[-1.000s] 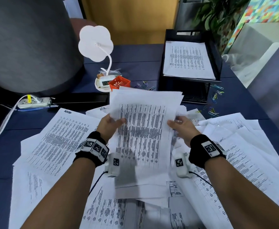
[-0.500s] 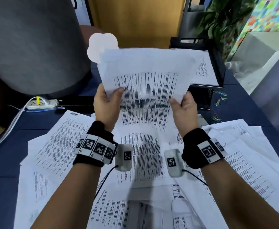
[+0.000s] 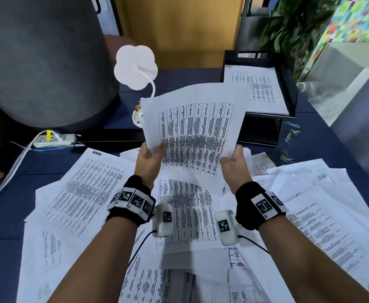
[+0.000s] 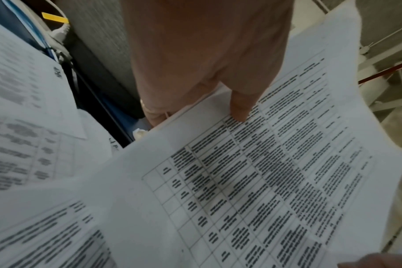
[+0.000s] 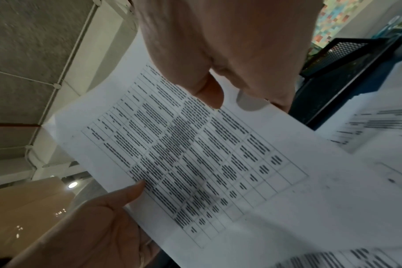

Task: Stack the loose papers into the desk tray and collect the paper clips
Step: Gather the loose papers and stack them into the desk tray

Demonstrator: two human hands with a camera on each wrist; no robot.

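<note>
I hold a printed sheet [image 3: 197, 127] up off the desk, tilted, between both hands. My left hand [image 3: 149, 159] pinches its left edge, thumb on the printed face [image 4: 240, 108]. My right hand [image 3: 234, 162] pinches the right edge, thumb on top [image 5: 209, 94]. The black desk tray [image 3: 288, 84] stands at the back right with printed papers [image 3: 255, 90] in it. Many loose papers [image 3: 87, 193] cover the blue desk below my arms. Coloured paper clips [image 3: 288, 136] lie scattered right of the tray.
A white flower-shaped lamp [image 3: 135, 67] stands behind the held sheet. A power strip [image 3: 54, 139] with cables lies at the left. A large grey rounded object [image 3: 41, 62] fills the back left. A plant [image 3: 293, 25] stands behind the tray.
Both hands lifted the sheet from the pile, raised it high, and have now brought it lower and tilted it to the right, toward the tray.
</note>
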